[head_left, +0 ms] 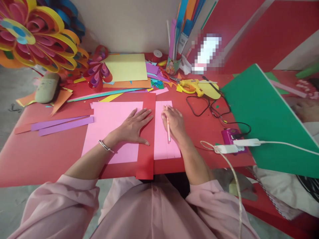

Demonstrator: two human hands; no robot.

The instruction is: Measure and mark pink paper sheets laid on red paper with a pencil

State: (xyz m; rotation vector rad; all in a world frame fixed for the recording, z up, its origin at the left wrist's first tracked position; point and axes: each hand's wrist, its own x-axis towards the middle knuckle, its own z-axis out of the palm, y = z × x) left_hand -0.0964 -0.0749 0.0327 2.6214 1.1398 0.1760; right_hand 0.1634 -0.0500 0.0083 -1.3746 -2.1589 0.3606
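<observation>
A pink sheet of paper (112, 132) lies flat on the red table in front of me. Across it, running away from me, rests a red paper strip (146, 152). My left hand (136, 126) is spread flat, palm down, over the pink sheet with its fingertips on the strip. To the right of the strip, my right hand (174, 121) is closed around a pencil (168, 129), whose eraser end points towards me. The pencil's tip is hidden by the fingers. Faint lines show on the right part of the pink sheet.
Purple strips (66, 126) and a glasses case (47, 88) lie left. Behind are a yellow sheet (127, 66), a pen cup (172, 64) and a yellow glue gun (191, 87). At right stand a green board (269, 126) and a purple power socket (230, 134) with cables.
</observation>
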